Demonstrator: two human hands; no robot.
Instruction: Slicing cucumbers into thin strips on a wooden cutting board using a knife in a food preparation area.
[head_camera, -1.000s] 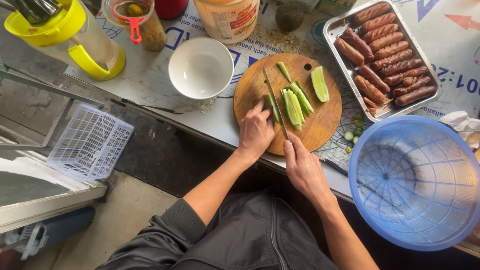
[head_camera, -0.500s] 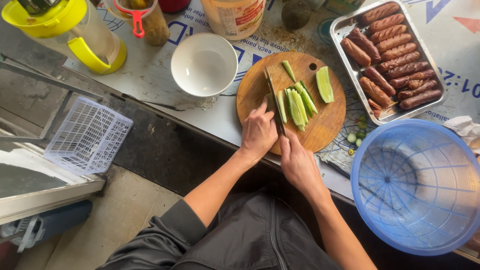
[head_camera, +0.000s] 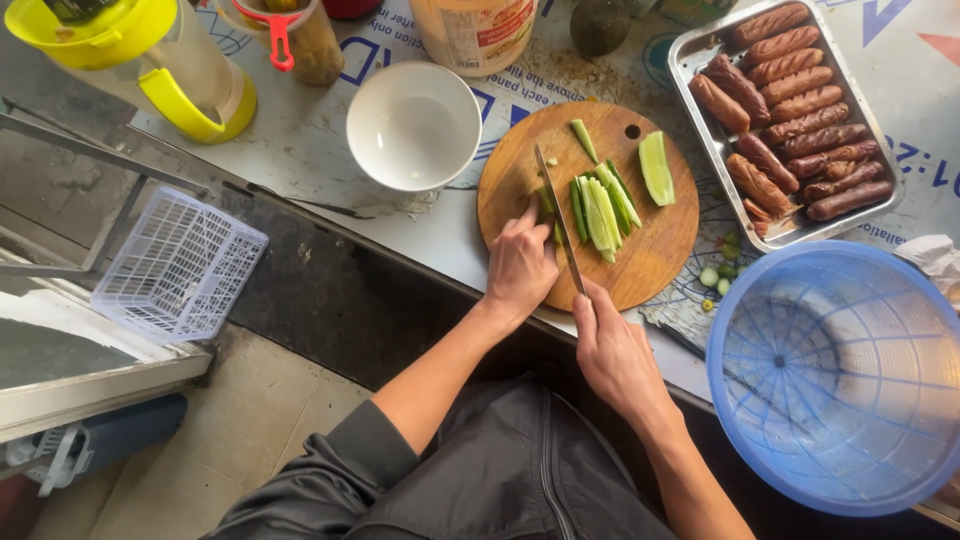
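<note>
- A blue basket (head_camera: 838, 375) sits at the counter's right front corner.
- A metal tray (head_camera: 690, 60) of sausages (head_camera: 790, 105) lies toward the back right.
- The round wooden cutting board (head_camera: 655, 255) rests at the counter's front edge.
- The white bowl (head_camera: 413, 125) stands just left of the board.
- The left hand (head_camera: 520, 265) curls over a cucumber piece (head_camera: 545, 200) at the board's left edge.
- The right hand (head_camera: 615, 350) grips a knife (head_camera: 555, 215), blade beside that piece.
- Cut cucumber strips (head_camera: 603, 208) lie mid-board.

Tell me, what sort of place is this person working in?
Probably a simple food stall or outdoor kitchen counter. The right hand slices cucumber strips with a knife on a round wooden board, beside a metal tray of sausages and a blue plastic colander.
</note>
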